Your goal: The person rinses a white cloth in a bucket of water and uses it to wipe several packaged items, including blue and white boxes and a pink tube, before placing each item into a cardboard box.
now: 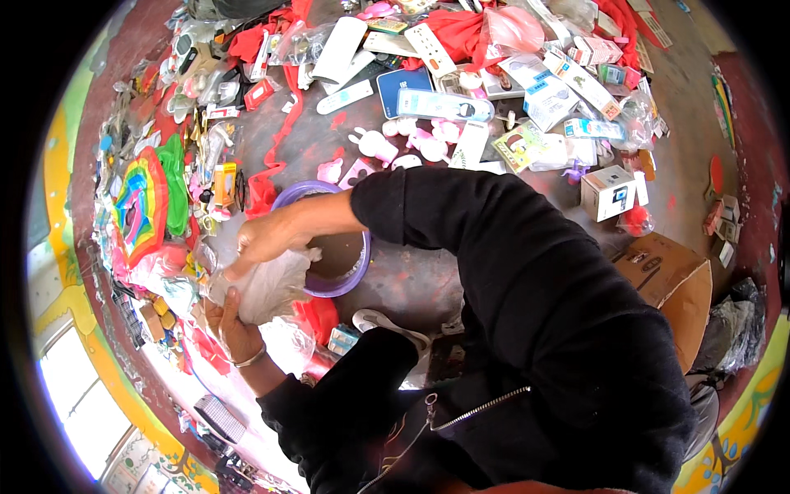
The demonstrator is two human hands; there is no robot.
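Note:
Over the left part of the floor, my right hand (267, 237) reaches across with its fingers closed on the top of a thin whitish, wispy sheet (276, 290). Whether the sheet is plastic or cloth I cannot tell. Just below it, my left hand (234, 329), with a bangle on the wrist, pinches the sheet's left side, thumb pointing up. The sheet hangs between the hands, its right edge overlapping a round purple basin (363, 262). Inside the basin a grey-brown surface shows, partly hidden by my right forearm and the sheet.
Beyond the basin lie pink toy figures (429, 142), a blue box (403, 89) and several cartons (550, 99). A rainbow-coloured item (140, 206) and green plastic (170, 185) lie among clutter at left. A cardboard box (671, 288) stands at right. My shoe (387, 323) is below the basin.

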